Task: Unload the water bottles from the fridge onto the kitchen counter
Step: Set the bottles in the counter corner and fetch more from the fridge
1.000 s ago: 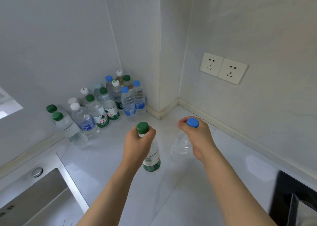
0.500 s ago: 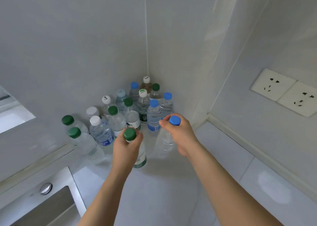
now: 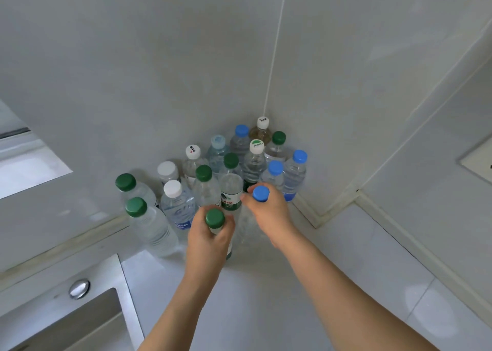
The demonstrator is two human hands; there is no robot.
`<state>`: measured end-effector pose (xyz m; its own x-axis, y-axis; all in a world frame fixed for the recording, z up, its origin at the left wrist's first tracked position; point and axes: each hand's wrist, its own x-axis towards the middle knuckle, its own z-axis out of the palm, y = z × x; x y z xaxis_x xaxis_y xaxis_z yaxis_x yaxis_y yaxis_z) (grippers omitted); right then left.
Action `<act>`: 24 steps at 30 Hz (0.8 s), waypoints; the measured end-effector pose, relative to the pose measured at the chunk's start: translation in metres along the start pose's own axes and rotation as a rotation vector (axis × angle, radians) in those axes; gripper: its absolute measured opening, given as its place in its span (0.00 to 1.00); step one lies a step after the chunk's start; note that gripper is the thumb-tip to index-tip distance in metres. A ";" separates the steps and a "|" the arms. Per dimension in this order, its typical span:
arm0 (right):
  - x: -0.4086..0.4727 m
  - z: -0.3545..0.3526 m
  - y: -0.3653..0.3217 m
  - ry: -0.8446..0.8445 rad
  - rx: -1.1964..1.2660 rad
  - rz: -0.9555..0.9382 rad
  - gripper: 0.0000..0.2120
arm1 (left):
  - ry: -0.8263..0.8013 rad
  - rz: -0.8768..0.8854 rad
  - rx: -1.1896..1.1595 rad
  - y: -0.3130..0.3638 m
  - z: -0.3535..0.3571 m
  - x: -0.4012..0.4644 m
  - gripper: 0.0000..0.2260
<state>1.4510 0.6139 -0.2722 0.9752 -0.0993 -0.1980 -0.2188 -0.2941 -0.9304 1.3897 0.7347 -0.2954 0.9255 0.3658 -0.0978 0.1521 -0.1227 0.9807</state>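
My left hand grips the neck of a green-capped bottle, held upright just in front of the bottle cluster. My right hand grips the neck of a clear blue-capped bottle beside it; its body shows below my fingers. Several water bottles with green, blue and white caps stand packed in the corner of the white counter. Whether the two held bottles rest on the counter I cannot tell.
A steel sink with a round knob lies at the lower left. White walls meet behind the bottles; a wall socket shows at the right edge. A window sill is at the left.
Both hands carried their bottles forward toward the corner, up to the front of the cluster. The view closed in on the corner.
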 end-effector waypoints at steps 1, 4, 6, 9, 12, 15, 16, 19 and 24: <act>0.001 0.000 0.001 -0.005 -0.026 -0.003 0.09 | -0.006 -0.005 0.020 -0.001 -0.001 0.000 0.06; 0.003 -0.002 -0.002 -0.054 -0.174 0.019 0.14 | -0.020 -0.037 0.111 -0.006 -0.007 -0.007 0.14; 0.002 -0.007 -0.007 -0.111 -0.347 0.066 0.17 | -0.020 -0.050 0.255 -0.018 -0.011 -0.010 0.23; -0.004 -0.014 -0.014 -0.211 -0.525 0.205 0.19 | -0.091 -0.189 0.362 -0.045 -0.015 -0.015 0.26; -0.010 -0.012 -0.017 -0.258 -0.431 0.411 0.26 | -0.137 -0.283 0.398 -0.061 -0.014 -0.018 0.25; -0.008 -0.007 -0.015 -0.223 -0.341 0.449 0.26 | -0.109 -0.254 0.425 -0.064 -0.011 -0.013 0.20; -0.007 -0.005 -0.014 -0.208 -0.319 0.451 0.26 | -0.104 -0.248 0.431 -0.064 -0.010 -0.011 0.19; -0.004 -0.003 -0.013 -0.180 -0.234 0.460 0.25 | -0.086 -0.224 0.421 -0.066 -0.007 -0.005 0.16; 0.005 -0.001 -0.013 -0.169 -0.136 0.457 0.21 | -0.053 -0.201 0.407 -0.071 0.004 0.007 0.15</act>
<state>1.4582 0.6165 -0.2607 0.7682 -0.0948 -0.6331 -0.6161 -0.3784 -0.6908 1.3867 0.7420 -0.3664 0.8787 0.3729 -0.2982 0.4444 -0.4105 0.7962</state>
